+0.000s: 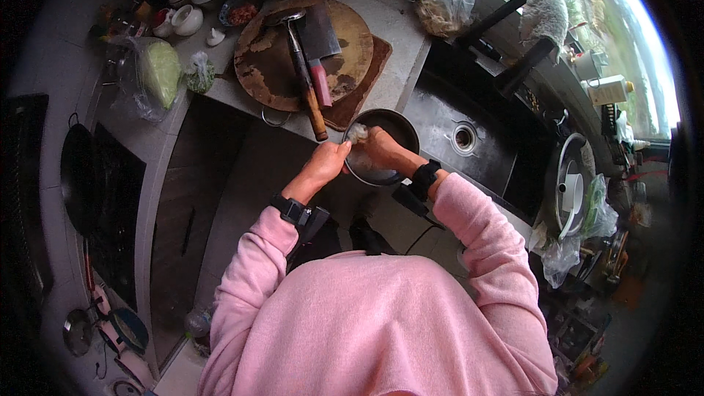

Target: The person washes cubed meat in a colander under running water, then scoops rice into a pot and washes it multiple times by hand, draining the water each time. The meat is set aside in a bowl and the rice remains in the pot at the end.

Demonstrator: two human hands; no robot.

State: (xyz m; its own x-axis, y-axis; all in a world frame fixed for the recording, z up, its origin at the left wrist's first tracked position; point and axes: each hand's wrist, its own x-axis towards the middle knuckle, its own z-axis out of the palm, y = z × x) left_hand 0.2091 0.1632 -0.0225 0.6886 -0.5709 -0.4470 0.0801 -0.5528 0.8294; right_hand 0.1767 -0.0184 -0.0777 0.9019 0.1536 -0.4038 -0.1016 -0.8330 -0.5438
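A round metal pan or bowl [406, 124] is at the counter's front edge, between the chopping board and the sink. My left hand [329, 160] grips its left rim, thumb on top. Inside it, my right hand [380, 148] is closed on a pale, whitish wad [358, 133], possibly a cloth; its exact kind cannot be told. The bottom of the vessel is partly hidden by my right hand. Just beyond my left hand, a ladle [300, 60] with a wooden handle and a cleaver [320, 33] with a red handle lie on the round wooden chopping board [253, 80].
To the right is a dark sink [434, 104] with a drain and a black faucet. Bagged cabbage [161, 72], a small bag of greens [200, 72], white pots [187, 20] and a dish of minced meat [242, 13] stand on the left. A plastic bag [443, 8] sits behind the sink.
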